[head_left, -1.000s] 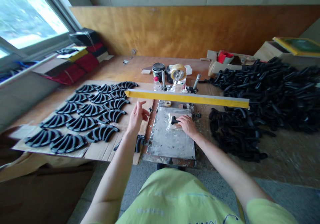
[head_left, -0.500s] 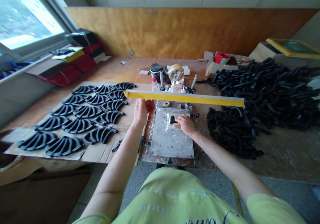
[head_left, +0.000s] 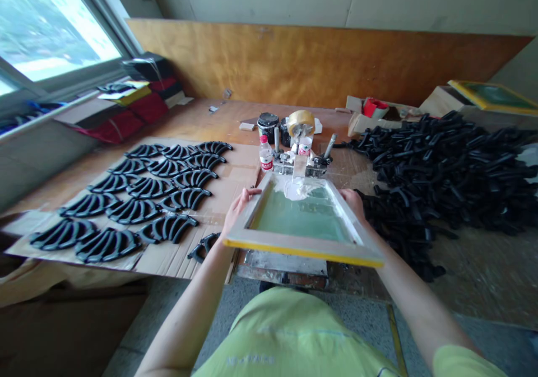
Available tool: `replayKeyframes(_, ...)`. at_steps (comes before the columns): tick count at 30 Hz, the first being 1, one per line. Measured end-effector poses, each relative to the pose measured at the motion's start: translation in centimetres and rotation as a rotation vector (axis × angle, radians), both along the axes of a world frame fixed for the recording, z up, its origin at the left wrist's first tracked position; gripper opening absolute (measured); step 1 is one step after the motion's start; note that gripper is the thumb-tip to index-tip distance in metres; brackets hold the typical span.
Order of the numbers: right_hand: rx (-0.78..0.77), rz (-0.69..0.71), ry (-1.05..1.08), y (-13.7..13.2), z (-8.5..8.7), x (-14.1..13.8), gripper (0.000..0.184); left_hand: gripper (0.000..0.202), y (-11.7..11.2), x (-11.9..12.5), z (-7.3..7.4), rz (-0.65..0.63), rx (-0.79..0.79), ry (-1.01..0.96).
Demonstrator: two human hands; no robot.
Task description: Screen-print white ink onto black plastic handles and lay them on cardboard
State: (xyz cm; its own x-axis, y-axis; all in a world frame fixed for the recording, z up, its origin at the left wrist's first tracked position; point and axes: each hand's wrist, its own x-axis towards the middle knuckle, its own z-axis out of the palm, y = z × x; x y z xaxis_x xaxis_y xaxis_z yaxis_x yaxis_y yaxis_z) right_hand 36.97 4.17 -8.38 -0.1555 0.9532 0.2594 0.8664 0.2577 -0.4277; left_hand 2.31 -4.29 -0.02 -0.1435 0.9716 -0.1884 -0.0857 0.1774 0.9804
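Note:
A screen printing frame [head_left: 302,243] with a green mesh [head_left: 298,217] is tilted over the metal base plate [head_left: 290,260], its far end at the hinge clamps [head_left: 321,167]. My left hand [head_left: 240,206] grips its left side, and my right hand [head_left: 353,202] has hold of the right side, fingers partly hidden by the frame. White ink [head_left: 301,189] lies on the mesh at the far end, where a squeegee-like pale strip [head_left: 300,167] stands. Whatever lies on the plate below is covered by the frame.
Rows of black curved handle-like parts [head_left: 137,206] lie on cardboard [head_left: 229,192] to the left. A big heap of similar black parts [head_left: 454,164] covers the right side. Behind the frame stand a red-capped bottle [head_left: 265,156], a black tub [head_left: 268,128] and a tape roll [head_left: 301,122].
The raised frame has swung down toward me over the plate. My right hand has left the small black part on the plate and now holds the frame's right side; my left hand stays beside its left.

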Motion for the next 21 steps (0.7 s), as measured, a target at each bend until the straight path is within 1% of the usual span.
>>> replayKeyframes(1, 0.037, -0.038, 0.022, 0.8, 0.8, 0.0, 0.036, 0.061, -0.8, -0.3, -1.1, -0.023, -0.058, 0.044)
replayKeyframes(2, 0.083, -0.043, 0.034, 1.5, 1.6, -0.6, 0.036, 0.06, -1.5, -0.5, -2.3, -0.04, -0.103, 0.074)
replayKeyframes(3, 0.134, -0.021, 0.035, 2.2, 2.5, -1.8, 0.038, 0.061, -2.2, -0.6, -3.5, -0.05, -0.139, 0.083)
replayKeyframes(5, 0.214, 0.077, -0.008, 3.3, 4.0, -5.1, 0.052, 0.071, -3.2, -0.4, -5.8, -0.045, -0.184, 0.061)
replayKeyframes(6, 0.219, 0.131, -0.056, 3.7, 4.6, -6.9, 0.058, 0.076, -3.5, -0.2, -6.9, -0.035, -0.193, 0.058)
replayKeyframes(7, 0.202, 0.171, -0.11, 4.0, 5.0, -8.5, 0.059, 0.078, -3.7, -0.1, -7.9, -0.026, -0.196, 0.068)
replayKeyframes(8, 0.165, 0.203, -0.166, 4.2, 5.2, -10.0, 0.055, 0.078, -3.8, 0.1, -8.7, -0.017, -0.195, 0.088)
replayKeyframes(9, 0.112, 0.229, -0.216, 4.3, 5.2, -11.1, 0.047, 0.076, -3.8, 0.2, -9.4, -0.01, -0.192, 0.112)
replayKeyframes(10, 0.051, 0.252, -0.258, 4.3, 5.0, -11.9, 0.037, 0.074, -3.8, 0.2, -9.9, -0.006, -0.187, 0.135)
replayKeyframes(12, -0.057, 0.287, -0.307, 3.7, 4.3, -12.7, 0.019, 0.069, -3.7, 0.0, -10.6, -0.003, -0.179, 0.161)
replayKeyframes(14, -0.094, 0.317, -0.321, 2.5, 3.5, -12.6, 0.01, 0.065, -3.6, -0.2, -11.0, -0.001, -0.171, 0.166)
replayKeyframes(16, -0.068, 0.379, -0.317, 0.8, 3.0, -12.1, 0.012, 0.064, -3.6, -0.3, -11.4, -0.006, -0.169, 0.162)
replayKeyframes(17, -0.051, 0.435, -0.311, -0.1, 2.9, -11.7, 0.014, 0.063, -3.6, -0.4, -11.5, -0.013, -0.172, 0.159)
replayKeyframes(19, -0.032, 0.581, -0.289, -1.6, 3.1, -10.8, 0.017, 0.064, -3.7, -0.4, -11.7, -0.026, -0.18, 0.147)
replayKeyframes(21, -0.038, 0.728, -0.263, -2.3, 3.6, -10.0, 0.018, 0.064, -3.6, -0.4, -11.8, -0.03, -0.188, 0.134)
